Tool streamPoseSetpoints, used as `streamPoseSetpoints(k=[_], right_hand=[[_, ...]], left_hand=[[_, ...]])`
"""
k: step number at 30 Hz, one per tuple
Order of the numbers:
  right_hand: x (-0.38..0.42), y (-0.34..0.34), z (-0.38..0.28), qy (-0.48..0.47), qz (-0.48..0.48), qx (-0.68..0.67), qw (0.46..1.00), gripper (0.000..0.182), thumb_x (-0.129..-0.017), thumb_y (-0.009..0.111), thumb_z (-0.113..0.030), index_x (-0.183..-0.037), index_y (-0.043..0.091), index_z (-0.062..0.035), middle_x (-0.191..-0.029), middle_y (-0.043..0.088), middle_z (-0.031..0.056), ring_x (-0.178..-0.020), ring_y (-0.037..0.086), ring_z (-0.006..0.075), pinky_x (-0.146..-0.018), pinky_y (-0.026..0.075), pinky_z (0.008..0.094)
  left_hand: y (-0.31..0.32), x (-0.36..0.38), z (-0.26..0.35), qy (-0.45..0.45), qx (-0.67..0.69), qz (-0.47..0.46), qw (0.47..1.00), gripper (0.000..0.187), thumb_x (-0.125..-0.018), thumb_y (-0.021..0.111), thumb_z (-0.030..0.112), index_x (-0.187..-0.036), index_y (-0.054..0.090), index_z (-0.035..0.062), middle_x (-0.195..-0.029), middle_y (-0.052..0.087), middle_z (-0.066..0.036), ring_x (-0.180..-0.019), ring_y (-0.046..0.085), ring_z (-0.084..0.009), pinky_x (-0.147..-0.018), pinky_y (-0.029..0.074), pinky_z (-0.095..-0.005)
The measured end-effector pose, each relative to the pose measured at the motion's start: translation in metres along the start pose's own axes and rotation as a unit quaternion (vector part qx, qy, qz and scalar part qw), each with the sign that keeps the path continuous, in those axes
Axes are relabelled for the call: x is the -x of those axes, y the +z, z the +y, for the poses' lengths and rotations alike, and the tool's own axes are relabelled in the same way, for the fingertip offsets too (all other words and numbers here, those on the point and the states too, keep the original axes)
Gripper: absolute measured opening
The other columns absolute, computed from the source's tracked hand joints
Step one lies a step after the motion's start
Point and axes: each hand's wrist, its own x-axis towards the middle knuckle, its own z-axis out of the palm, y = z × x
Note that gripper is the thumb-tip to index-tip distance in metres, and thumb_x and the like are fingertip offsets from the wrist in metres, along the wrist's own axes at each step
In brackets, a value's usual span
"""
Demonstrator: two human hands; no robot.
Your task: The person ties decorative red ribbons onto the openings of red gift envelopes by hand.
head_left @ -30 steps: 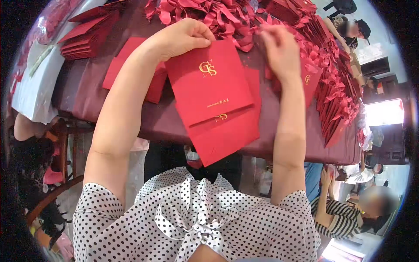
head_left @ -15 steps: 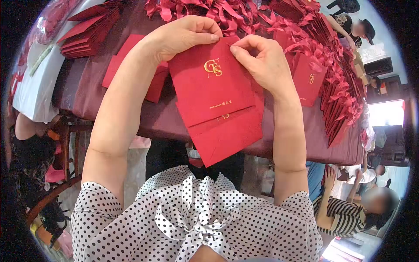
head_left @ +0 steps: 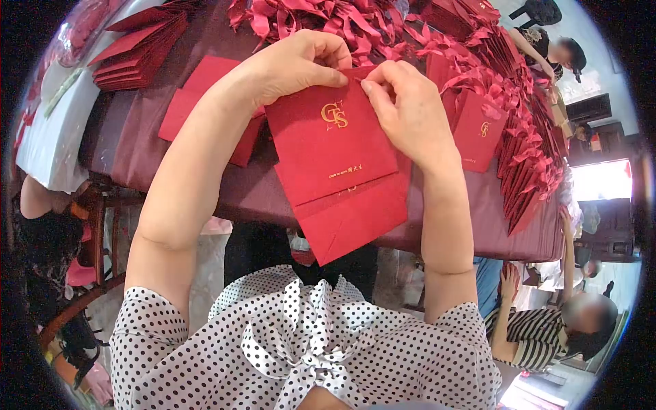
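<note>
A flat red paper gift bag point(head_left: 335, 154) with a gold monogram hangs upright in front of me, over the table's near edge. My left hand point(head_left: 304, 65) is closed in a pinch on its top edge, left of the middle. On the right part of that edge, my right hand point(head_left: 406, 102) pinches too, thumb against fingers. Whether a ribbon end lies between the fingertips is too small to tell. Directly behind the held bag lies another red bag point(head_left: 362, 229), its lower end sticking out past the table edge.
A dark red cloth covers the table point(head_left: 471, 219). Red ribbons point(head_left: 321, 27) are heaped at the back, and ribboned bags point(head_left: 523, 178) line the right side. Folded bags point(head_left: 140, 51) stand at the left. A person in a striped top point(head_left: 533, 335) sits at the right.
Both hands and the held bag have shifted slightly down in view. My right fingers have curled closer over the top edge. At the right, the person in stripes has moved an arm.
</note>
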Motion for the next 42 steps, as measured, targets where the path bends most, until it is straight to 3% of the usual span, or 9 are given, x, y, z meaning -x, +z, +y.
streamPoseSetpoints(k=[5,10,18,24,27,30,32,37,42], right_hand=[[-0.004,-0.002,0.009,0.108,-0.037,-0.082,0.990,0.019,-0.083,0.060,-0.018,-0.082,0.058,0.0004,-0.080,0.061,0.0179,-0.076,0.061,0.0340,-0.067,0.048,0.0403],[-0.002,-0.007,0.009,0.065,-0.079,-0.063,0.993,0.017,-0.083,0.060,-0.017,-0.082,0.058,0.0001,-0.080,0.061,0.0181,-0.077,0.060,0.0351,-0.067,0.047,0.0417],[0.001,0.002,0.003,0.023,-0.021,0.039,0.999,0.013,-0.080,0.060,-0.012,-0.077,0.057,0.0001,-0.079,0.060,0.0190,-0.075,0.059,0.0372,-0.066,0.047,0.0448],[-0.004,0.000,0.011,0.101,0.041,-0.054,0.993,0.018,-0.081,0.065,-0.018,-0.080,0.063,-0.0004,-0.070,0.063,0.0154,-0.063,0.063,0.0269,-0.058,0.049,0.0354],[-0.006,0.000,0.018,0.180,0.018,-0.209,0.961,0.019,-0.084,0.062,-0.018,-0.079,0.063,0.0005,-0.065,0.062,0.0094,-0.058,0.060,0.0142,-0.055,0.047,0.0283],[-0.005,-0.003,0.014,0.170,0.036,-0.261,0.950,0.016,-0.083,0.063,-0.015,-0.081,0.065,0.0008,-0.066,0.063,0.0085,-0.059,0.059,0.0113,-0.055,0.047,0.0263],[-0.005,-0.007,0.013,0.133,0.028,-0.195,0.971,0.014,-0.081,0.065,-0.013,-0.084,0.066,0.0005,-0.067,0.064,0.0092,-0.061,0.060,0.0101,-0.057,0.047,0.0254],[-0.002,-0.005,0.013,0.123,0.018,-0.187,0.974,0.013,-0.077,0.066,-0.011,-0.087,0.067,-0.0011,-0.072,0.066,0.0120,-0.065,0.064,0.0159,-0.061,0.049,0.0286],[-0.002,0.005,0.009,0.024,0.045,-0.124,0.991,0.011,-0.077,0.065,-0.011,-0.083,0.064,-0.0016,-0.073,0.064,0.0162,-0.068,0.064,0.0277,-0.064,0.050,0.0348]], left_hand=[[0.006,0.000,0.002,-0.013,-0.007,0.017,1.000,0.010,-0.082,0.064,0.009,-0.083,0.056,0.0040,-0.076,0.053,0.004,-0.072,0.048,-0.0042,-0.066,0.039,-0.0189],[0.009,0.000,0.001,-0.042,-0.001,0.030,0.999,0.010,-0.082,0.064,0.009,-0.085,0.057,0.0030,-0.076,0.054,0.004,-0.071,0.048,-0.0046,-0.066,0.040,-0.0192],[0.011,-0.002,0.000,0.068,-0.131,0.065,0.987,0.008,-0.081,0.063,0.006,-0.084,0.059,-0.0002,-0.074,0.058,-0.001,-0.070,0.052,-0.0084,-0.065,0.043,-0.0233],[0.002,-0.003,-0.006,-0.058,0.139,0.009,0.989,0.011,-0.086,0.062,0.011,-0.094,0.059,0.0035,-0.084,0.060,0.003,-0.080,0.054,-0.0042,-0.074,0.043,-0.0183],[-0.004,-0.005,-0.011,-0.063,0.160,-0.001,0.985,0.014,-0.088,0.060,0.014,-0.097,0.059,0.0038,-0.088,0.061,0.003,-0.083,0.055,-0.0042,-0.077,0.043,-0.0187],[-0.004,-0.006,-0.014,-0.056,0.182,-0.006,0.982,0.012,-0.089,0.058,0.013,-0.097,0.059,0.0040,-0.089,0.061,0.004,-0.083,0.055,-0.0043,-0.078,0.043,-0.0191],[-0.004,-0.005,-0.014,-0.046,0.198,-0.014,0.979,0.012,-0.090,0.057,0.013,-0.098,0.058,0.0042,-0.090,0.061,0.003,-0.084,0.056,-0.0046,-0.078,0.043,-0.0192],[0.000,-0.005,-0.011,-0.083,0.184,0.005,0.979,0.015,-0.090,0.058,0.014,-0.098,0.059,0.0019,-0.090,0.062,0.000,-0.083,0.056,-0.0061,-0.076,0.045,-0.0202],[0.001,-0.003,-0.004,-0.096,0.173,0.010,0.980,0.015,-0.088,0.060,0.013,-0.098,0.059,0.0014,-0.090,0.062,0.000,-0.083,0.056,-0.0064,-0.076,0.044,-0.0200]])
